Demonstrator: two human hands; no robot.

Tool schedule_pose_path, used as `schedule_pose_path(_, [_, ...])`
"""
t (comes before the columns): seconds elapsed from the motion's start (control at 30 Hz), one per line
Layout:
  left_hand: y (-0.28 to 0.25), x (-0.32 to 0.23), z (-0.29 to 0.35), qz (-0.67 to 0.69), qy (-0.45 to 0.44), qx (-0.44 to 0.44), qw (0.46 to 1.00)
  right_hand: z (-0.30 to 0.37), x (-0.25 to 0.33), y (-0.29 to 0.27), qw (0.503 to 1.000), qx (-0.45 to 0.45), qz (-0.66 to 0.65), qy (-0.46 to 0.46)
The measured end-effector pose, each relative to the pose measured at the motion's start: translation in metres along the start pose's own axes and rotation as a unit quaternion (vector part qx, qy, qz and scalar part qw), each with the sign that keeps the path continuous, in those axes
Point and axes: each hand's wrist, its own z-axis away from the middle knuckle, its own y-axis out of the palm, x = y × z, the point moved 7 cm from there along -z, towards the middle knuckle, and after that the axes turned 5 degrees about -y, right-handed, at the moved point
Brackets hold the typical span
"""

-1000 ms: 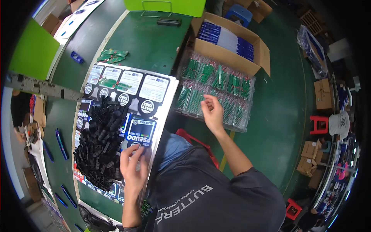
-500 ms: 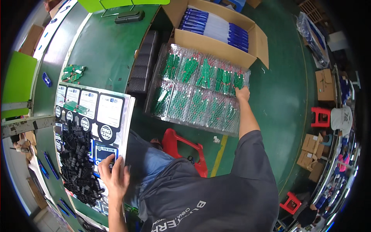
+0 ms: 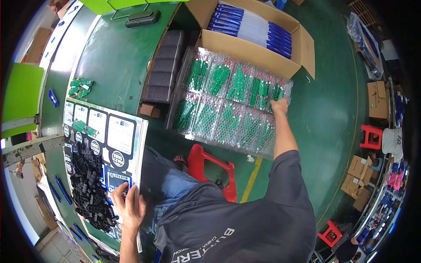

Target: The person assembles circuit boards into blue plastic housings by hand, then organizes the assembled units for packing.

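Observation:
My right hand (image 3: 280, 105) is at the right end of a clear plastic tray (image 3: 179, 107), over its far-right compartment. Its fingers are curled in beside the green circuit boards (image 3: 277, 91) there; what they grip, if anything, is hidden. More slim green boards with red wires fill the tray's other compartments. On the left, my left hand (image 3: 129, 205) rests with fingers apart near the edge of a stack of printed sheets (image 3: 120, 131), holding nothing. Beside it on the sheets lies a heap of small black plastic parts (image 3: 90, 193). Several green boards (image 3: 84, 127) lie at the sheets' far part.
A cardboard box (image 3: 250, 48) of blue-ended items stands behind the tray. Black trays (image 3: 163, 65) sit between it and the green table (image 3: 116, 57). A black case (image 3: 142, 18) lies at the table's far end. Near my legs stands a red stool (image 3: 198, 160).
The view has shifted slightly, baring a small brown box under the black trays. My right hand stays at the same tray compartment. My left hand remains by the sheets' edge, fingers slightly shifted.

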Motion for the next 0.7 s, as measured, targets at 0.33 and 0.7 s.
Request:
schedule_pose_path(0.33, [-0.003,0.001,-0.004,0.009,0.001,0.0,1.0,0.049,0.078,0.002,0.991,0.004,0.006,-0.133])
schedule_pose_path(0.7, [-0.003,0.003,-0.003,0.034,-0.002,0.013,0.999,0.054,0.091,0.033,0.995,0.011,0.099,-0.028])
